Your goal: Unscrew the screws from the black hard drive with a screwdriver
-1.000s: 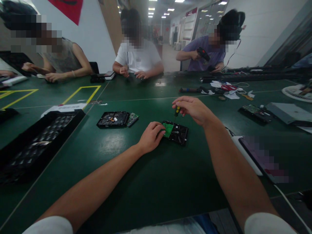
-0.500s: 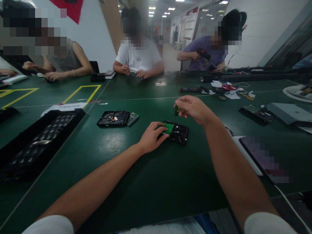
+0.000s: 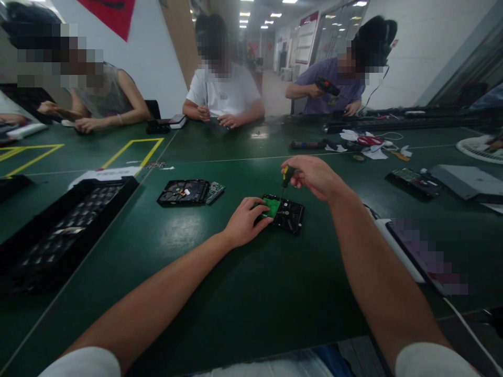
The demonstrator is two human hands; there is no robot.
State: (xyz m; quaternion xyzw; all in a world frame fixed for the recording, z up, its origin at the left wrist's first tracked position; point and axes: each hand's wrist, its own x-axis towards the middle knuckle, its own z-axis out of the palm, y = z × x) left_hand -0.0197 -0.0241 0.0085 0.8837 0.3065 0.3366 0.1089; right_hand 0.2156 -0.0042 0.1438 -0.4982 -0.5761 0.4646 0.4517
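Observation:
A black hard drive (image 3: 290,214) with a green circuit board (image 3: 272,207) at its left end lies flat on the green table. My left hand (image 3: 247,221) grips the drive's left end, its fingers over the board's edge and its thumb along the near side. Above the drive, my right hand (image 3: 314,175) is closed round the yellow and black handle of a screwdriver (image 3: 288,176). The thin shaft points down to the drive near the board's right edge; the exact spot under the tip is too small to tell.
Left of my hands lie another drive (image 3: 184,192) and a loose circuit board (image 3: 215,192). A long black tray (image 3: 74,225) is farther left. At the right are a drive (image 3: 414,183), a grey box (image 3: 467,181) and a pixelated device (image 3: 424,251). Three people work across the table.
The screwdriver handle has tilted, its top leaning more to the right, and my right fingers have shifted slightly on it. My left hand and the drive are practically unchanged.

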